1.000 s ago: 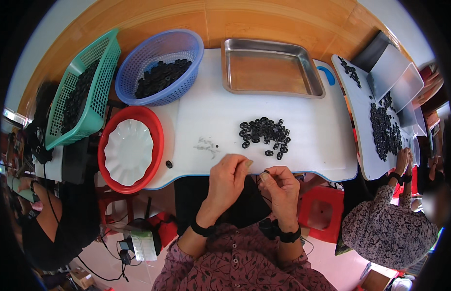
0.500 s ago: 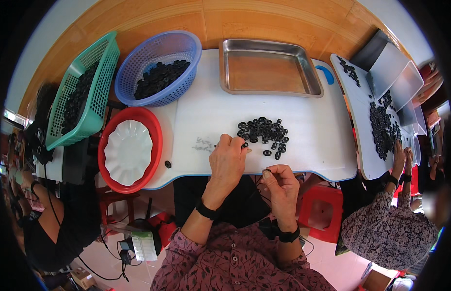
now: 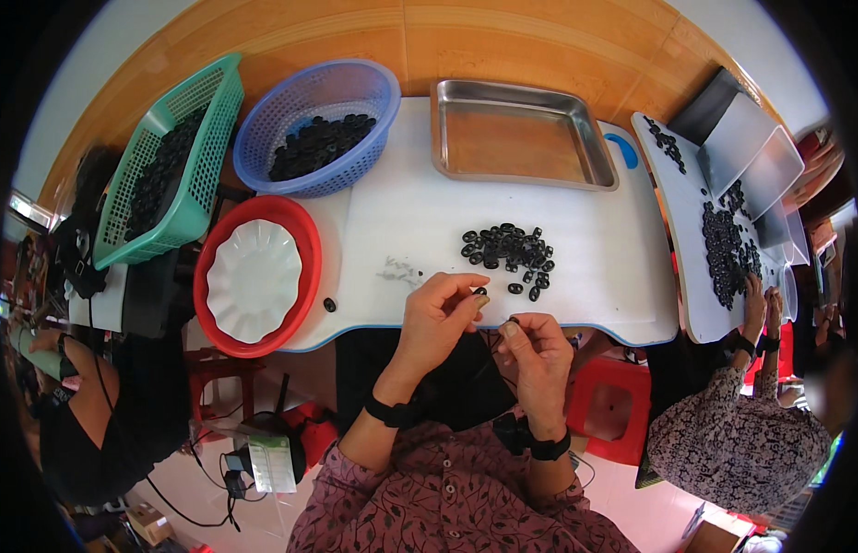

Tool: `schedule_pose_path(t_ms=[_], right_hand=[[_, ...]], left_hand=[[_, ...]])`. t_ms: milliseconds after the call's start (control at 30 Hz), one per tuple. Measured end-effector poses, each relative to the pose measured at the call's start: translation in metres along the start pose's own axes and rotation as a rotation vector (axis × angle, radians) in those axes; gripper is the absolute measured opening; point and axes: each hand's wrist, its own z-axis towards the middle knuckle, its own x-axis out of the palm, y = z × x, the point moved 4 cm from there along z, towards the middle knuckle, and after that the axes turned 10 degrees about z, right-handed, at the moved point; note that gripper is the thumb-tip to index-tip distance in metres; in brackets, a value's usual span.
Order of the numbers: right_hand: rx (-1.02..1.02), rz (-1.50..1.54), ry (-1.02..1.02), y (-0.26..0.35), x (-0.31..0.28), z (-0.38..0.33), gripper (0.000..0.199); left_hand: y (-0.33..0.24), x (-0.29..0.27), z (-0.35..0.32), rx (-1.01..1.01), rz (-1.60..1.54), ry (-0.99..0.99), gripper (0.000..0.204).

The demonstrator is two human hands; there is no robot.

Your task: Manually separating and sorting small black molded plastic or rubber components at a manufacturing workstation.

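My left hand [image 3: 433,323] pinches a small black oval piece [image 3: 480,291] between thumb and fingertips, above the front edge of the white table [image 3: 401,203]. Close on its right, my right hand [image 3: 539,359] is closed in a pinch, with a bit of something dark at its fingertips, too small to make out. The two sets of fingertips are near each other but apart. Just beyond them lies a loose pile of similar black oval pieces [image 3: 507,244], some with holes. One single black piece [image 3: 330,305] rests apart at the left. Grey crumbs [image 3: 398,270] lie beyond my left hand.
A metal tray [image 3: 526,178] stands at the back. On the left are a blue basket [image 3: 378,147] and a green basket [image 3: 143,241], both holding black pieces, and a red basin [image 3: 205,318] with a white fluted dish [image 3: 252,281]. At right, another person's hands [image 3: 754,309] work beside more pieces.
My left hand has drawn back from the pile toward my right hand, the black piece now showing at its fingertips. My right hand has barely moved. The view has shifted slightly.
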Motion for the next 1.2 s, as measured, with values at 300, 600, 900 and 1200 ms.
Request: schedule_pose_path(t_ms=[300,600,900,1200], right_hand=[[-0.032,0.200,0.047,0.005,0.014,-0.002,0.013],[-0.021,0.196,0.075,0.006,0.018,-0.006,0.012],[0.041,0.176,0.113,0.014,0.028,-0.013,0.011],[-0.007,0.026,0.088,0.018,0.034,-0.020,0.013]], left_hand=[[-0.012,-0.006,-0.028,-0.016,-0.285,0.149,0.028],[-0.017,-0.010,-0.037,0.015,-0.300,0.144,0.030],[-0.005,-0.016,-0.040,-0.017,-0.467,0.177,0.030],[-0.003,-0.019,-0.043,-0.006,-0.564,0.179,0.030]])
